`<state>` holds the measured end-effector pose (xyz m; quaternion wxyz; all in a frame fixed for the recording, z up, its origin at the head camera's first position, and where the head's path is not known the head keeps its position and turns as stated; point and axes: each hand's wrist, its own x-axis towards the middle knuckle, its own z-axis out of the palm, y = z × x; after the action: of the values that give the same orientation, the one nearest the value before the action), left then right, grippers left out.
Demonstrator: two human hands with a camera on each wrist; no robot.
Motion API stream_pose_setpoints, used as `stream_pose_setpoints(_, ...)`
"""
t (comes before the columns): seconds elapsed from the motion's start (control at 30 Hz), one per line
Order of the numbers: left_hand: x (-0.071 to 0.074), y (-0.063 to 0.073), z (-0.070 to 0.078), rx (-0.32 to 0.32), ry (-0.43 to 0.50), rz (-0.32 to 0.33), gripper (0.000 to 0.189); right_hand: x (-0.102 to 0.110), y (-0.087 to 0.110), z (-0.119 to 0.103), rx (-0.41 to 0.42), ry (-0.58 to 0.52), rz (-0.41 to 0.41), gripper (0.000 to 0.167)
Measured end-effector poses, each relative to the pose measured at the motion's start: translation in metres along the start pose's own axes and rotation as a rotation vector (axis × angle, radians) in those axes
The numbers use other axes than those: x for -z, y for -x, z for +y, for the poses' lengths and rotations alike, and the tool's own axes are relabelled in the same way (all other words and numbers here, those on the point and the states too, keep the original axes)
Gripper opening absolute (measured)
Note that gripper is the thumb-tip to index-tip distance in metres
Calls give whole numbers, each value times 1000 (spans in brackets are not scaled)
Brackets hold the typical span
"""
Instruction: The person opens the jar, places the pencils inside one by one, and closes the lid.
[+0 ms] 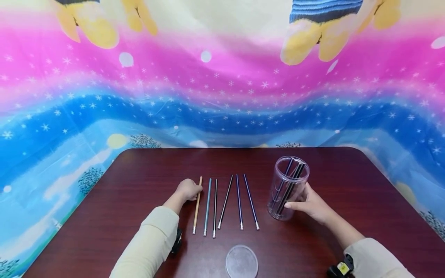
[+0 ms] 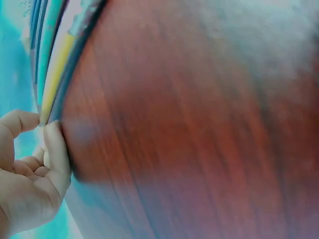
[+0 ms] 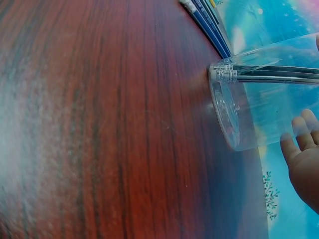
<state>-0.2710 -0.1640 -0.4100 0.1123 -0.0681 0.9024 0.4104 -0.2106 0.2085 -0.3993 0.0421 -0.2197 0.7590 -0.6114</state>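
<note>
My left hand (image 1: 189,189) pinches the far end of a yellow pencil (image 1: 197,212) lying on the table; in the left wrist view thumb and finger meet at the tip of the yellow pencil (image 2: 55,79). Right of it lie a light blue pencil (image 1: 207,208), two black pencils (image 1: 215,208) and two dark blue pencils (image 1: 239,202), eraser ends toward me. A clear plastic jar (image 1: 272,197) stands farther right, with several dark pencils (image 1: 289,187) leaning inside. My right hand (image 1: 311,204) grips the jar from its right side, thumb in front.
A round clear lid (image 1: 242,262) lies flat near the table's front. The dark red-brown wooden table (image 1: 163,166) has rounded far corners. Behind it hangs a colourful printed cloth (image 1: 222,88), which also falls along both sides.
</note>
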Motion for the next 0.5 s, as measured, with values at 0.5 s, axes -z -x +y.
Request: stream_pose_setpoints(0.5,28,3,13,-31,357,-61,14,0,2,-1,-10,7,15,77)
